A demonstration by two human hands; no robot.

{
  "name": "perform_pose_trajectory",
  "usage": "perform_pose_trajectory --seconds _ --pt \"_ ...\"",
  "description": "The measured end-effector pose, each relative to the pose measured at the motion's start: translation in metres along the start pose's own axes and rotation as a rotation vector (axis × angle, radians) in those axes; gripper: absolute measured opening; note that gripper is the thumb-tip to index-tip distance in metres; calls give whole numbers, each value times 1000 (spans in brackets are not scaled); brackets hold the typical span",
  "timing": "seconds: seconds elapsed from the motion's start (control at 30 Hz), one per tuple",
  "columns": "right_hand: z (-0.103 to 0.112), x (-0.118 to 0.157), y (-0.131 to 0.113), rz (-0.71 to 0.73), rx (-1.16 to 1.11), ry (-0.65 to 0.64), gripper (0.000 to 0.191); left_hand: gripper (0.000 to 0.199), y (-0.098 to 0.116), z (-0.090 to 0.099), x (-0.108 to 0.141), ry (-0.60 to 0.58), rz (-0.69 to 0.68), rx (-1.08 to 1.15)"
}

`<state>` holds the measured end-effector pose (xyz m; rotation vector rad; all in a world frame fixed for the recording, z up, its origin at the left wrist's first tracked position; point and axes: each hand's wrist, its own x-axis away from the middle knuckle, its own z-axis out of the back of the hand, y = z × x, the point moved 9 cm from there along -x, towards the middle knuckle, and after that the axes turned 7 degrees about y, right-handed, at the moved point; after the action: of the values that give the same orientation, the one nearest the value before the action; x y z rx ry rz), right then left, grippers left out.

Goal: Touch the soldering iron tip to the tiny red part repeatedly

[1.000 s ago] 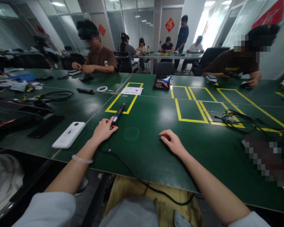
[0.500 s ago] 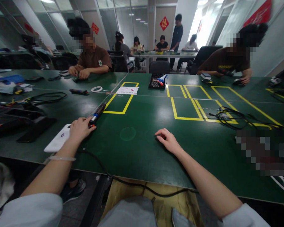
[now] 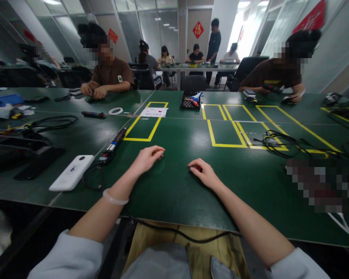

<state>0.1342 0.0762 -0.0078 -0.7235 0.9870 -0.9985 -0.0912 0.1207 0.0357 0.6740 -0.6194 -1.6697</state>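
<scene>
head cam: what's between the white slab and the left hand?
In the head view, the near end of the dark pen-shaped tool and part of its looped black cable lie between the white slab and the left hand.

The surface (image 3: 174,205) is green, with pale seams (image 3: 189,119) and yellow tape outlines (image 3: 229,146); a driver (image 3: 113,145) lies along one seam, its cord (image 3: 84,180) near a white slab (image 3: 72,173); beyond are a white ring (image 3: 115,114), a black tool (image 3: 93,114) and a paper (image 3: 154,112) overlapping one outline; a tray (image 3: 189,108) sits farther back; cables (image 3: 272,136) coil over tape at right.
</scene>
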Motion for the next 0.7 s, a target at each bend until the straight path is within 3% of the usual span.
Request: perform_pose_trajectory --seconds 0.07,0.13,0.23,0.4,0.57,0.7 --pt "-1 0 2 -18 -49 -14 18 43 26 -48 0 -168 -26 190" --pt "-3 1 5 -34 -115 -36 24 45 40 -85 2 -277 -14 347" --pt "-5 1 7 -44 -167 -57 32 49 46 -116 6 -360 6 478" --pt "-6 0 8 -67 -104 -81 21 53 39 -126 11 -393 26 525" --pt "-5 1 8 -62 -137 -50 19 40 29 -124 9 -369 131 618" --pt "-1 0 12 -51 -133 5 19 36 27 -126 8 -373 132 641"
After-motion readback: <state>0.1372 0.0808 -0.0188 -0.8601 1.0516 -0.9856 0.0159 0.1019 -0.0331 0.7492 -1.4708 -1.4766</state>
